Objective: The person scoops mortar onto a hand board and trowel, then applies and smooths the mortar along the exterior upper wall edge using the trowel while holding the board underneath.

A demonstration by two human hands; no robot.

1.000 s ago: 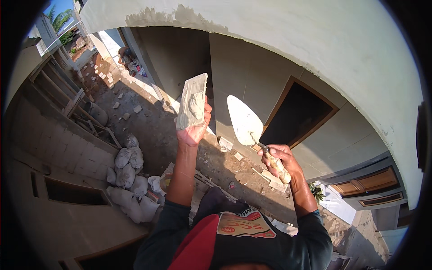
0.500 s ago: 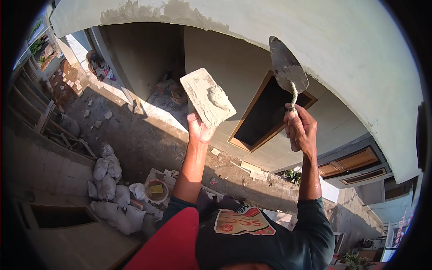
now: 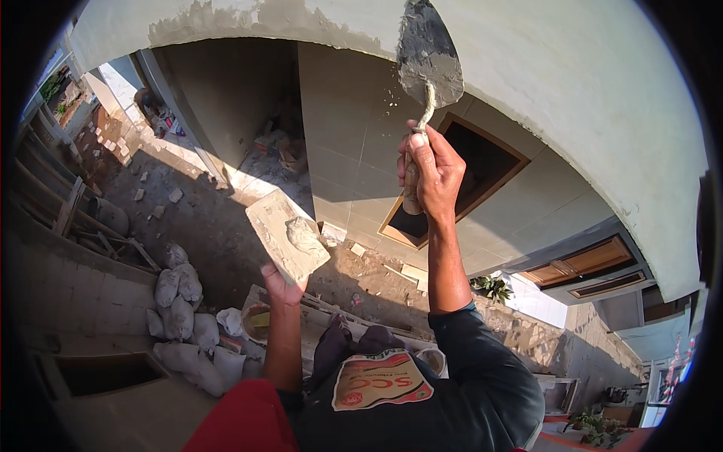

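My right hand (image 3: 435,169) is wrapped round the handle of a pointed trowel (image 3: 429,62), raised with its mortar-smeared blade up. The blade overlaps the lower edge of a pale plastered band (image 3: 557,83); I cannot tell whether it presses on it. Small crumbs hang in the air left of the blade. Lower and to the left, my left hand (image 3: 282,286) grips a rectangular mortar board (image 3: 275,226) from below, its fingers mostly hidden. On the board sits a lump of wet mortar (image 3: 303,236). A darker, damp-looking patch (image 3: 218,21) marks the band at upper left.
Filled sacks (image 3: 181,316) are piled at lower left beside a bucket (image 3: 258,322). Planks and rubble lie along the ground below. A wood-framed window (image 3: 482,169) is set in the tiled wall. Another person (image 3: 147,99) crouches far left. A plant (image 3: 491,287) stands at right.
My right hand has moved the trowel up and left against the view of the plastered edge. My left hand has lowered the mortar board down and left. Crumbs now show beside the blade.
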